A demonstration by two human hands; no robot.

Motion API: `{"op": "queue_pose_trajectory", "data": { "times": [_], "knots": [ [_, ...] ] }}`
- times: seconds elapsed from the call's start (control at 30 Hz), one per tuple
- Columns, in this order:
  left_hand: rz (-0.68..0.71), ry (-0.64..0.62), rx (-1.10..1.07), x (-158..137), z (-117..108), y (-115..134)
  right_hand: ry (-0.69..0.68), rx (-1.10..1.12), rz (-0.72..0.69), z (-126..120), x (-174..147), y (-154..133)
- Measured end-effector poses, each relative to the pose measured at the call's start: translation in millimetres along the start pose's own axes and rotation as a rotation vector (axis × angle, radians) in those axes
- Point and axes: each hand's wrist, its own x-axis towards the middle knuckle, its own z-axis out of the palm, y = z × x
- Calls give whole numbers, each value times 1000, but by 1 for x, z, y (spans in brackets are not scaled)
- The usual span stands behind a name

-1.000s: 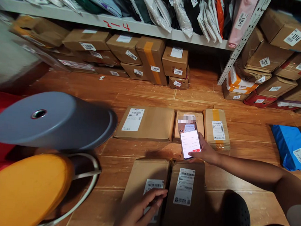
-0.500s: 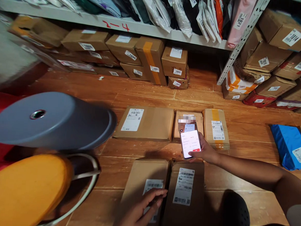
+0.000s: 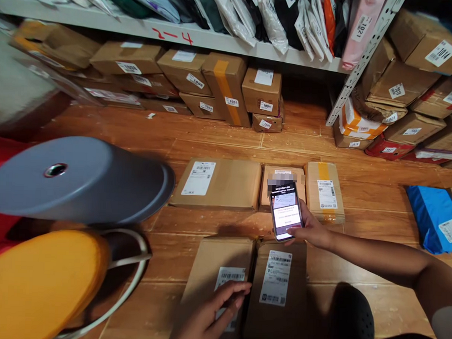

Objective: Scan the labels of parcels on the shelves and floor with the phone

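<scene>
My right hand [image 3: 308, 229] is closed around a smartphone [image 3: 287, 211], its thumb over the lower part of the lit screen. The screen has a white panel over a darker page. Behind the phone is a small carton [image 3: 267, 190], partly hidden by it. My left hand [image 3: 217, 312] hovers over the near left carton [image 3: 204, 257] and covers part of its label. Its fingers are slightly apart, with nothing seen between them. Alongside, another labelled carton [image 3: 252, 319] lies on the floor.
A long carton [image 3: 225, 182] and a taped carton [image 3: 326, 168] flank the small one. Left are a grey seat-like object [image 3: 88, 179] and a yellow stool [image 3: 40, 281]. A blue parcel [image 3: 428, 211] lies right. Numbered boxes fill the space under the shelf [image 3: 115, 29].
The phone's screen has changed from a large white page to a darker one with a smaller white panel. Both hands stay nearly where they were.
</scene>
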Motion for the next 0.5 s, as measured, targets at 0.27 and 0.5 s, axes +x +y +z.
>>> {"op": "queue_pose_trajectory", "data": {
  "times": [0.27,0.5],
  "knots": [
    [-15,-18,25,2,-3,12,31,33,16,4,-4,4],
    [-38,-84,48,1,-7,29,-45,52,-19,-2,-7,12]
  ]
}}
